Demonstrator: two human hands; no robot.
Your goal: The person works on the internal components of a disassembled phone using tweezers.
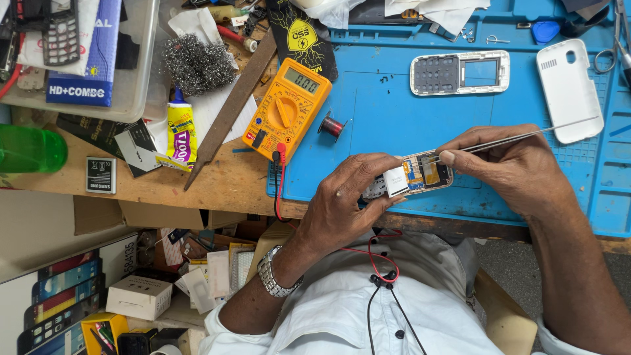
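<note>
While left hand (345, 200) grips opened phone (420, 174), right hand (506, 164) pinches tweezers (526, 137), yellow tube (181, 135) left.

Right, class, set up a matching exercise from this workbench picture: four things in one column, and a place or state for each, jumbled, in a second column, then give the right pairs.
Things:
1. multimeter
2. tweezers
3. opened phone
4. white back cover

Places or states:
A. lying on the blue mat, near its right edge
B. gripped in the left hand
C. pinched in the right hand, tip on the circuit board
D. straddling the wooden bench and the blue mat's left edge

Pairs: 1-D, 2-C, 3-B, 4-A
</note>
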